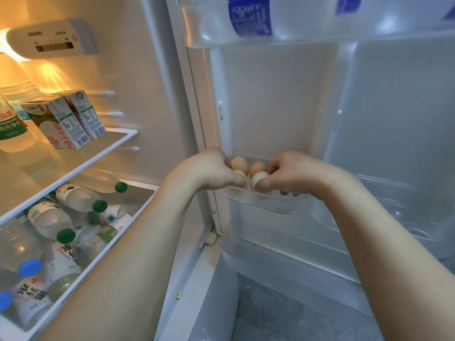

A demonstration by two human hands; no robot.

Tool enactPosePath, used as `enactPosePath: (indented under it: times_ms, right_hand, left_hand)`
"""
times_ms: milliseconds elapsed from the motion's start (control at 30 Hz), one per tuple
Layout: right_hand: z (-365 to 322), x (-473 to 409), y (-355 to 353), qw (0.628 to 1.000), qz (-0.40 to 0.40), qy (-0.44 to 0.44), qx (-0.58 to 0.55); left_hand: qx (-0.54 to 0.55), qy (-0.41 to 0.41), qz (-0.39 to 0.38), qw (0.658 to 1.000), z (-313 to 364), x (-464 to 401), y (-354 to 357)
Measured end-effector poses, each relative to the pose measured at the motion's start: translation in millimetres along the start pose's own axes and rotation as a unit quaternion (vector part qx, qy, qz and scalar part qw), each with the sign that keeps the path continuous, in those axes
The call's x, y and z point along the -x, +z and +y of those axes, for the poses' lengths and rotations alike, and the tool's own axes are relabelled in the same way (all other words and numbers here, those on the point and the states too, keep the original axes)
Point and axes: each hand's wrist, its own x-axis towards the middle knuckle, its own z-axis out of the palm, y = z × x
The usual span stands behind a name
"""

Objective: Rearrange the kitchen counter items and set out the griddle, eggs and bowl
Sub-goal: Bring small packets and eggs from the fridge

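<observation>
Your left hand (pixel 216 172) and right hand (pixel 293 175) each pinch a pale egg (pixel 258 178) in the door tray (pixel 266 201). Keep each grip light, lift straight up, clearing the brown eggs (pixel 239 163) behind.

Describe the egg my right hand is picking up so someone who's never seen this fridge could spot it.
Start at the open fridge door, then the small clear tray on its inner side. The egg is at the tray's front, pinched by the right hand. It is pale, almost white, unlike the browner eggs behind it.
</observation>
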Motion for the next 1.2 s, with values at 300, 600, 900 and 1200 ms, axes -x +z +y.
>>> enactPosePath:
  times_ms: [300,600,900,1200]
  right_hand:
    - [14.0,2.1,-10.1,0.978,0.089,-0.046,-0.185]
    - [1.1,-5.2,0.9,0.864,0.161,-0.081,-0.47]
    - [-42.8,1.7,29.4,0.779,0.149,-0.122,-0.597]
    - [-83.9,24.7,75.1,0.767,-0.04,-0.178,-0.615]
  left_hand:
    - [0.209,0.043,0.044,0.976,-14.7,16.1,6.8]
    - [0.454,0.041,0.129,0.881,-23.4,26.9,15.6]
    - [0.701,-0.015,0.195,0.686,-49.9,61.3,24.1]
    - [0.716,-0.065,0.346,0.602,-72.1,147.8,50.1]
